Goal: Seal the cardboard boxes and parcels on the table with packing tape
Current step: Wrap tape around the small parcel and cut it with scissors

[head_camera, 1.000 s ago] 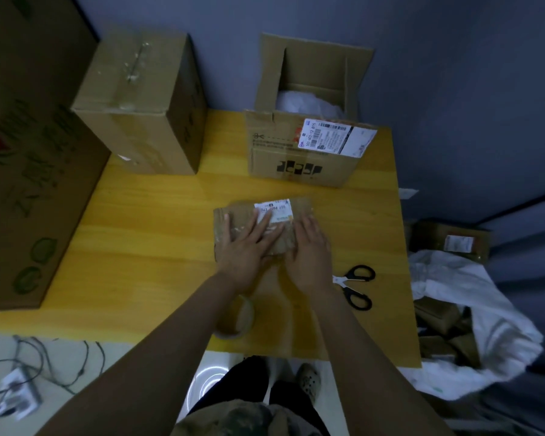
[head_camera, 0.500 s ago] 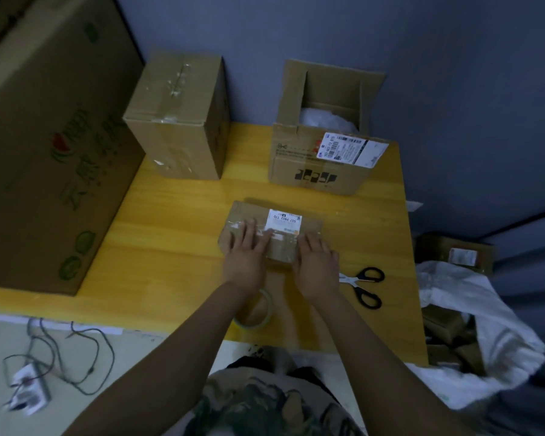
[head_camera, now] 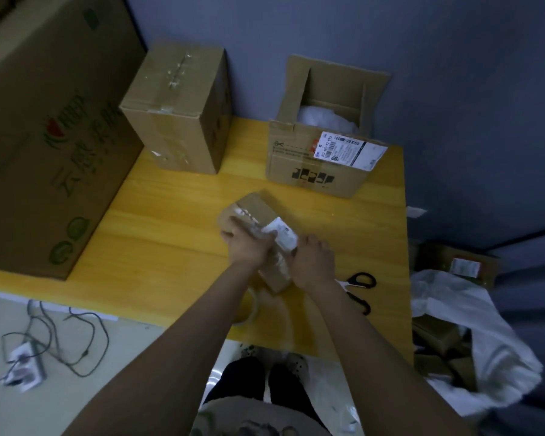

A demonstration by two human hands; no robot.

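cardboard parcel [head_camera: 259,209] in left hand [head_camera: 247,248], right hand [head_camera: 312,262]

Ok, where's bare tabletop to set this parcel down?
Widest bare patch: yellow wooden table between the large printed carton and the small brown cardboard parcel. A narrower band runs before the sealed brown box and open labelled box. Crowded at the near edge: clear tape roll, black-handled scissors.

The big carton [head_camera: 44,136] at left carries large green Chinese characters beside a red-and-green emblem; one looks like 云, the rest blur. The open box [head_camera: 312,174] bears a white shipping label [head_camera: 350,149] with barcodes and small blurred digits, a printed scissors mark and black blocks. The small parcel [head_camera: 258,209] has a white label [head_camera: 282,232], unreadable.
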